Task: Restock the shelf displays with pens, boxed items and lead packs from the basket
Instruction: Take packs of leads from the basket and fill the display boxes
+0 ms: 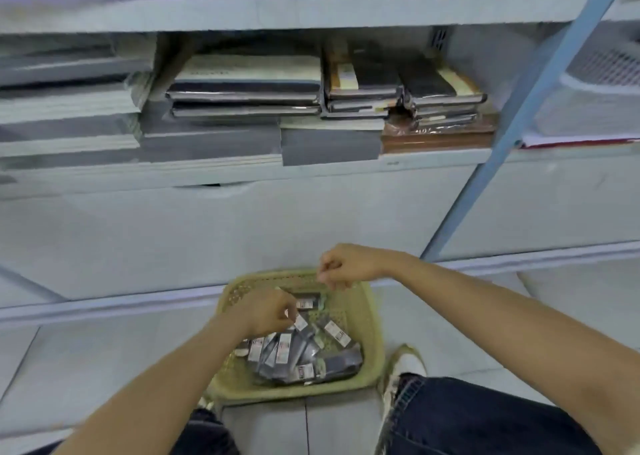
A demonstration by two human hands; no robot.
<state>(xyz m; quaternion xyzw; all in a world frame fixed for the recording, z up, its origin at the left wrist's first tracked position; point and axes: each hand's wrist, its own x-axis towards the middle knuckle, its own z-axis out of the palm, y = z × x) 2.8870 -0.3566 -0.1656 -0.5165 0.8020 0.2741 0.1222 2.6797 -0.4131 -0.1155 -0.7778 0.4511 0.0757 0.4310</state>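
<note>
Yellow-green plastic basket [375, 333] on the floor tiles [104, 368] before me, holding a heap of dark lead packs [294, 350] with white labels; the heap fills the near half, lying toward me from both hands, the packs fanned with their long axes mostly running away from me toward the shelf [311, 174]; my left hand [266, 310], the nearer one, is down inside the basket, fingers curled and pinching a pack at the heap's far edge; my right hand [349, 264] hovers over the far rim, thumb to forefinger, and I cannot tell whether anything sits between them; the shelf, stacked with notebooks [249, 83], stands ahead and above, so the lift, I judge, goes up and forward.
</note>
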